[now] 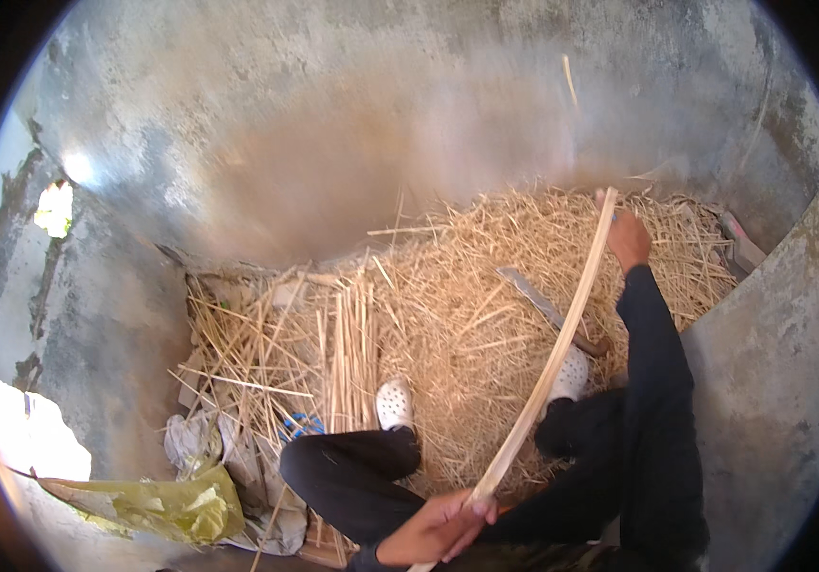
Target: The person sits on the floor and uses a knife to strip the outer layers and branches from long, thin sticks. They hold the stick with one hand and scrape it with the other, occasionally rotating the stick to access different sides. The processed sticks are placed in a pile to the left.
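A long, pale split-bamboo strip (562, 343) runs slantwise from my lap up to the far right. Near its lower end my left hand (443, 526) is closed around it, thumb on top. At the far end my right hand (627, 238) grips the strip, its fingers partly hidden behind it. A bit of blue shows by those fingers, too small to name. Beneath the strip a knife with a long metal blade (532, 294) and a brown handle (591, 345) lies on a heap of shavings (457, 334), close to my right shoe (570, 374).
A bundle of bamboo strips (350, 353) lies left of my left shoe (394, 404), with loose sticks (238, 334) beyond it. Yellowish plastic sheeting (176, 505) is at lower left. A concrete wall (333, 124) closes the far side. One thin sliver (570, 80) shows against it.
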`<state>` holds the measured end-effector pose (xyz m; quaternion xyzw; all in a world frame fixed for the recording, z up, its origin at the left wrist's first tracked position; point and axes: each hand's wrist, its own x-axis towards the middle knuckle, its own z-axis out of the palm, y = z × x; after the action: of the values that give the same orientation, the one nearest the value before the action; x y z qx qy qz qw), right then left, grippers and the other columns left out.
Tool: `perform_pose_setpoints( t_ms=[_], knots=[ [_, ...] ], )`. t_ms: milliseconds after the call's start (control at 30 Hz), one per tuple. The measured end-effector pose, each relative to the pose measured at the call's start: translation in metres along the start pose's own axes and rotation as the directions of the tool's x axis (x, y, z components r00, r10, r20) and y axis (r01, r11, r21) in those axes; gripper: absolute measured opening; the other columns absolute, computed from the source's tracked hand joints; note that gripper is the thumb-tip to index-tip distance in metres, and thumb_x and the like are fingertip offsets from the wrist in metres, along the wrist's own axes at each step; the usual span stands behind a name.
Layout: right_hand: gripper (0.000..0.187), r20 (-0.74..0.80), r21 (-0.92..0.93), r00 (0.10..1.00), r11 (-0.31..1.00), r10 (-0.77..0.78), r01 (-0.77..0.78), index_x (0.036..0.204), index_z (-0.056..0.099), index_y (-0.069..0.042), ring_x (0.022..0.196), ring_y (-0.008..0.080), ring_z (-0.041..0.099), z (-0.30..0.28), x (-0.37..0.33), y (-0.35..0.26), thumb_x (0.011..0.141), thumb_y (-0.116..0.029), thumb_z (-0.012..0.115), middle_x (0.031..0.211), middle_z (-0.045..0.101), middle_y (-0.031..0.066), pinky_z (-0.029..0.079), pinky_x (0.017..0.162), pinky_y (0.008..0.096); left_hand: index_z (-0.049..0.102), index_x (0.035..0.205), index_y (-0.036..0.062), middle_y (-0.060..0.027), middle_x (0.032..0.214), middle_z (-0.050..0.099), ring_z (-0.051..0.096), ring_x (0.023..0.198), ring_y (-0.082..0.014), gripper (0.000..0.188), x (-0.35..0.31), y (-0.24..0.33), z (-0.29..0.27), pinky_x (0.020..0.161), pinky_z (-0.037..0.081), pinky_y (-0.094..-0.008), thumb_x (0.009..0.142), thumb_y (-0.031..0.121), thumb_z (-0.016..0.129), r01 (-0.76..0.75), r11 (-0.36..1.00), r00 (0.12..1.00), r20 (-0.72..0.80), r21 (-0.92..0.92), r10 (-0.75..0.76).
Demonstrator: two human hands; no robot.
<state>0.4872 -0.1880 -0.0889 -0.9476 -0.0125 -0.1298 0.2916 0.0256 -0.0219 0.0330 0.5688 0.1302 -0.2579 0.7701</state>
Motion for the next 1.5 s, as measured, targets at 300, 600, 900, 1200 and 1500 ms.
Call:
perform_pose_setpoints(
  t_ms=[300, 600, 900, 1200, 1500],
  knots=[
    [0.060, 0.410, 0.417, 0.702, 0.805, -0.582, 0.422, 0.093, 0.068, -0.008, 0.063, 0.0255, 0.062, -0.053, -0.136, -0.114, 0.093, -0.062, 0.042, 0.067, 0.063, 0.0094, 0.046, 0.058, 0.0406, 0.042, 0.138, 0.0071, 0.0016, 0.059, 0.048, 0.037, 0.043, -0.0037, 0.039, 0.023, 0.021, -0.054, 0.042, 0.031, -0.0168, 0.103, 0.024, 0.041, -0.180, 0.971, 0.864, -0.446, 0.157, 0.232],
    [0.066, 0.229, 0.197, 0.752, 0.786, -0.618, 0.586, 0.051, 0.057, -0.012, 0.039, 0.0263, 0.054, -0.049, -0.141, -0.110, 0.079, -0.071, 0.055, 0.043, 0.049, 0.0080, 0.044, 0.046, 0.0403, 0.035, 0.143, 0.0007, 0.0021, 0.057, 0.041, 0.034, 0.046, -0.0048, 0.050, 0.037, 0.026, -0.021, 0.042, 0.028, -0.0176, 0.101, 0.026, 0.044, -0.264, 0.964, 0.904, -0.337, 0.041, 0.262],
    [0.074, 0.207, 0.227, 0.746, 0.773, -0.633, 0.592, 0.049, 0.054, -0.008, 0.040, 0.0262, 0.054, -0.040, -0.134, -0.100, 0.079, -0.076, 0.049, 0.042, 0.048, 0.0077, 0.051, 0.071, 0.0416, 0.030, 0.146, 0.0011, 0.0045, 0.061, 0.037, 0.033, 0.051, -0.0040, 0.052, 0.036, 0.025, -0.015, 0.044, 0.027, -0.0190, 0.101, 0.022, 0.045, -0.283, 0.949, 0.859, -0.403, 0.139, 0.316],
    [0.061, 0.303, 0.200, 0.661, 0.723, -0.687, 0.661, 0.066, 0.071, -0.015, 0.046, 0.0253, 0.058, -0.047, -0.141, -0.111, 0.080, -0.072, 0.053, 0.051, 0.056, 0.0080, 0.046, 0.047, 0.0393, 0.033, 0.145, -0.0002, 0.0069, 0.072, 0.038, 0.031, 0.060, -0.0023, 0.050, 0.030, 0.024, -0.014, 0.053, 0.025, -0.0184, 0.100, 0.017, 0.048, -0.264, 0.910, 0.798, -0.457, 0.320, 0.392],
    [0.074, 0.164, 0.264, 0.732, 0.744, -0.661, 0.613, 0.056, 0.063, -0.011, 0.039, 0.0221, 0.051, -0.020, -0.126, -0.100, 0.078, -0.079, 0.044, 0.042, 0.048, 0.0055, 0.043, 0.042, 0.0387, 0.035, 0.143, -0.0014, 0.0062, 0.076, 0.041, 0.035, 0.067, -0.0013, 0.047, 0.018, 0.014, -0.014, 0.057, 0.030, -0.0165, 0.101, 0.016, 0.046, -0.221, 0.945, 0.828, -0.466, 0.242, 0.313]
  ],
)
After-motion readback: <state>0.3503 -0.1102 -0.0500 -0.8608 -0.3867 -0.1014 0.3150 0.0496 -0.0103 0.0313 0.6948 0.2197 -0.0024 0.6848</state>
